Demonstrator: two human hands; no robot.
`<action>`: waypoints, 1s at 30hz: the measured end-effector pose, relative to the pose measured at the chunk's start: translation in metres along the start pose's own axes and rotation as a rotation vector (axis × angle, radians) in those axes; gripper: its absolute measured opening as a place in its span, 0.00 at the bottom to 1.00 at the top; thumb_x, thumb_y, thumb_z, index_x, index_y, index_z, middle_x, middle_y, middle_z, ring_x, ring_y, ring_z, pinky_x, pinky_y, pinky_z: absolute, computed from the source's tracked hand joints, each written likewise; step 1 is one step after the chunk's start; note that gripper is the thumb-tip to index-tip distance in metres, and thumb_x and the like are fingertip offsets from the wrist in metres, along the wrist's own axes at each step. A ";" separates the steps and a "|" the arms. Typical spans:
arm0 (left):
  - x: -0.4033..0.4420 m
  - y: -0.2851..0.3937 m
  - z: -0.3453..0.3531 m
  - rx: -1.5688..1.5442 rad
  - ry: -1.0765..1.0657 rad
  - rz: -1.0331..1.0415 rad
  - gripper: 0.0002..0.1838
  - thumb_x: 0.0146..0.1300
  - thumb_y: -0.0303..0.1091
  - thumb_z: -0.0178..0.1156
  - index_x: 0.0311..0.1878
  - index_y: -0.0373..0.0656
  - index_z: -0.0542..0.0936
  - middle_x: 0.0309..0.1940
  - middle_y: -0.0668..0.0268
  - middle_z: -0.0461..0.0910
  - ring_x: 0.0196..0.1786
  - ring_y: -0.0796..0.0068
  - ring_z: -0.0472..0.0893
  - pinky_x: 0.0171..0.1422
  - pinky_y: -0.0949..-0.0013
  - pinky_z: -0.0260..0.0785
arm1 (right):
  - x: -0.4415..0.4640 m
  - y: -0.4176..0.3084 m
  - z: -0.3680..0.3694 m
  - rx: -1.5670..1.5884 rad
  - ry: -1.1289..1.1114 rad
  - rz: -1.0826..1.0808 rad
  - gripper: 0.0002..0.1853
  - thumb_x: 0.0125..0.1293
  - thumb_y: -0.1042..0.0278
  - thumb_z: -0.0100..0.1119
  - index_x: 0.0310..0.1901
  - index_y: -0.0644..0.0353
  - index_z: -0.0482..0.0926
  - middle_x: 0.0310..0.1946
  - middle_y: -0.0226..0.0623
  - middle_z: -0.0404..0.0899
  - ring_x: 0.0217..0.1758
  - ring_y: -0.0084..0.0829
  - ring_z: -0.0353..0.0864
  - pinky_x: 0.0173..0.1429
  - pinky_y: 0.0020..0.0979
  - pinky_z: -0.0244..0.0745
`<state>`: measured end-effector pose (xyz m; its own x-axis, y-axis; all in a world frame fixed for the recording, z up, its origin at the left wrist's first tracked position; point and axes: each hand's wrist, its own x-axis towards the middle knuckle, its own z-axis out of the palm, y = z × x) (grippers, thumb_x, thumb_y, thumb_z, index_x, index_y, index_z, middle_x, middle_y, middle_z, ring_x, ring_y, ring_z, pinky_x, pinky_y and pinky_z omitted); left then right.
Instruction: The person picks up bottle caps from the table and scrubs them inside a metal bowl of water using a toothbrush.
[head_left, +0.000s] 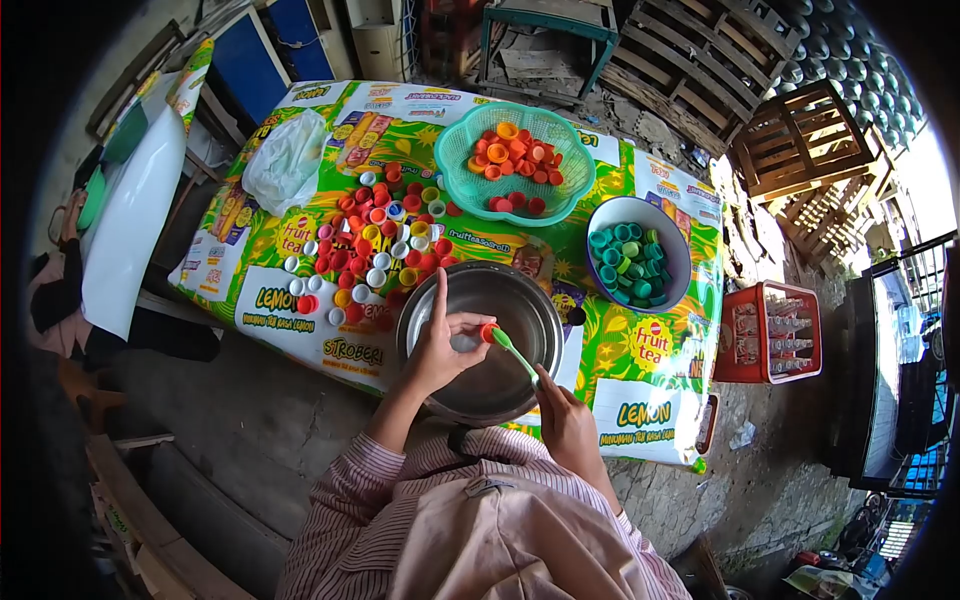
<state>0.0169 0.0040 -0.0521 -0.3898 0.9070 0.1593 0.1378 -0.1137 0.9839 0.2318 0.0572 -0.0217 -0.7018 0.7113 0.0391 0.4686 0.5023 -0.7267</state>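
Note:
My left hand (440,352) pinches a red bottle cap (487,333) between thumb and fingers, its index finger pointing up. In my right hand (568,420) is a slim green-and-white brush (516,355) that looks like a toothbrush; its head meets the cap. Both hands are over a round metal basin (545,318) at the table's near edge. Loose bottle caps (378,260) in red, white, yellow and other colours lie spread to the left, beyond the basin.
A turquoise plastic basket (455,150) holds orange and red caps. To its right, a white, dark-rimmed bowl (676,225) contains green caps. A plastic bag (285,165) lies on the patterned tablecloth (650,345). A red bottle crate (735,368) stands on the floor at right.

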 end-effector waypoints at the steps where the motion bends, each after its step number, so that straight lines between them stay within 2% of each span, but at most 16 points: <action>1: 0.000 0.001 0.000 0.009 -0.002 -0.006 0.59 0.51 0.20 0.63 0.69 0.47 0.24 0.42 0.55 0.80 0.42 0.71 0.82 0.50 0.71 0.73 | 0.000 0.000 0.001 0.000 0.002 0.003 0.22 0.63 0.71 0.52 0.60 0.55 0.68 0.29 0.49 0.78 0.24 0.47 0.78 0.27 0.41 0.72; 6: 0.000 0.000 0.000 -0.012 0.005 -0.008 0.59 0.51 0.20 0.63 0.69 0.48 0.23 0.42 0.55 0.80 0.43 0.71 0.82 0.51 0.70 0.73 | 0.000 0.002 0.005 0.006 0.023 -0.050 0.22 0.63 0.72 0.53 0.60 0.55 0.69 0.28 0.48 0.78 0.25 0.47 0.78 0.27 0.41 0.71; 12: -0.003 0.001 0.001 -0.034 0.004 0.005 0.60 0.51 0.20 0.63 0.69 0.48 0.23 0.42 0.55 0.80 0.43 0.71 0.81 0.51 0.70 0.73 | 0.002 0.000 0.004 -0.007 0.003 0.009 0.22 0.63 0.72 0.52 0.60 0.54 0.68 0.27 0.46 0.77 0.24 0.47 0.77 0.27 0.42 0.70; 14: -0.004 0.003 -0.001 -0.031 0.002 0.002 0.60 0.51 0.20 0.63 0.69 0.48 0.23 0.42 0.55 0.80 0.43 0.71 0.81 0.51 0.70 0.73 | 0.002 -0.002 0.008 0.054 0.030 -0.103 0.23 0.63 0.72 0.52 0.61 0.54 0.68 0.26 0.47 0.77 0.23 0.46 0.77 0.26 0.42 0.70; 16: -0.005 0.005 -0.004 -0.054 -0.001 -0.033 0.59 0.51 0.19 0.63 0.70 0.48 0.24 0.43 0.54 0.79 0.44 0.70 0.81 0.52 0.69 0.72 | 0.000 -0.005 0.003 0.043 0.011 -0.098 0.23 0.64 0.72 0.52 0.61 0.53 0.68 0.26 0.47 0.76 0.23 0.46 0.77 0.26 0.42 0.70; 18: -0.006 0.003 -0.005 -0.020 -0.002 -0.018 0.60 0.51 0.19 0.63 0.70 0.49 0.24 0.42 0.55 0.80 0.44 0.71 0.81 0.52 0.70 0.73 | 0.000 -0.007 -0.005 -0.023 -0.038 0.034 0.22 0.63 0.74 0.52 0.60 0.56 0.69 0.28 0.50 0.77 0.26 0.46 0.77 0.29 0.39 0.69; 23: -0.005 0.007 -0.005 -0.002 -0.005 0.030 0.60 0.50 0.20 0.64 0.69 0.49 0.23 0.42 0.56 0.80 0.43 0.72 0.81 0.51 0.71 0.73 | -0.003 -0.011 -0.007 -0.019 0.031 0.018 0.22 0.63 0.74 0.52 0.61 0.55 0.69 0.26 0.48 0.76 0.24 0.45 0.75 0.28 0.39 0.69; 26: -0.006 0.010 -0.005 0.002 0.017 0.008 0.59 0.49 0.18 0.63 0.71 0.48 0.27 0.41 0.57 0.79 0.45 0.71 0.80 0.52 0.69 0.72 | -0.004 -0.013 -0.002 -0.019 0.061 0.005 0.22 0.63 0.74 0.52 0.60 0.55 0.69 0.26 0.47 0.75 0.23 0.45 0.75 0.27 0.40 0.68; 28: -0.005 0.013 -0.006 0.074 0.001 0.079 0.58 0.48 0.17 0.62 0.71 0.48 0.30 0.39 0.59 0.77 0.44 0.70 0.80 0.53 0.68 0.72 | -0.005 -0.008 0.005 -0.066 0.043 -0.114 0.24 0.63 0.72 0.53 0.63 0.52 0.66 0.24 0.44 0.75 0.20 0.43 0.75 0.23 0.40 0.68; 30: -0.006 0.009 -0.004 0.020 0.005 0.084 0.57 0.49 0.17 0.62 0.71 0.48 0.30 0.39 0.60 0.76 0.43 0.71 0.80 0.52 0.69 0.73 | -0.006 -0.009 0.004 -0.058 0.052 -0.115 0.24 0.63 0.72 0.53 0.63 0.52 0.66 0.25 0.43 0.75 0.20 0.42 0.75 0.23 0.40 0.68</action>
<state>0.0164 -0.0038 -0.0441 -0.3806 0.8925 0.2420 0.1888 -0.1811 0.9652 0.2297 0.0464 -0.0178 -0.7247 0.6710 0.1568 0.4179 0.6088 -0.6743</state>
